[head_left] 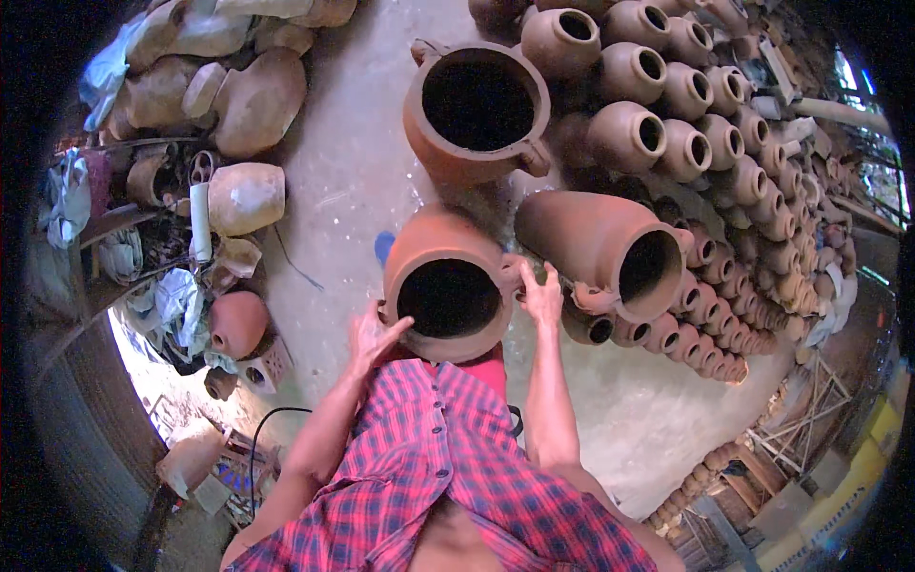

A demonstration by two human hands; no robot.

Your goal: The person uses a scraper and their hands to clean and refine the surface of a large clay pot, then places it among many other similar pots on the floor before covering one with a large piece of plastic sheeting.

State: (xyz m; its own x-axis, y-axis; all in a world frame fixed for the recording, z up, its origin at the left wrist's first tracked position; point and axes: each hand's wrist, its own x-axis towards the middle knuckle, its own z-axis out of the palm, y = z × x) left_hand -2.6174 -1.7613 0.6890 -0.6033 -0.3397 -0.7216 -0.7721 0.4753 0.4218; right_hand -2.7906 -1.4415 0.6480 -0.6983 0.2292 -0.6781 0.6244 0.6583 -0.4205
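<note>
A large reddish-brown clay pot (440,232) stands right before me, its wide dark mouth tipped toward my body. My left hand (370,336) grips its left side, thumb over the rim and fingers partly hidden at the handle. On the other side, my right hand (541,297) is closed at the pot's right handle (513,275); the farther fingers are partly hidden. Beyond it stands a second wide-mouthed handled jar (448,157). Close to my right hand, another two-handled clay jar (577,229) leans with its mouth turned toward me.
Rows of small round clay pots (629,71) are stacked along the right. Large clay vessels (257,105), plastic sheets (181,305) and a reddish pot (238,324) crowd the left. Pale concrete floor (338,143) runs between the two sides.
</note>
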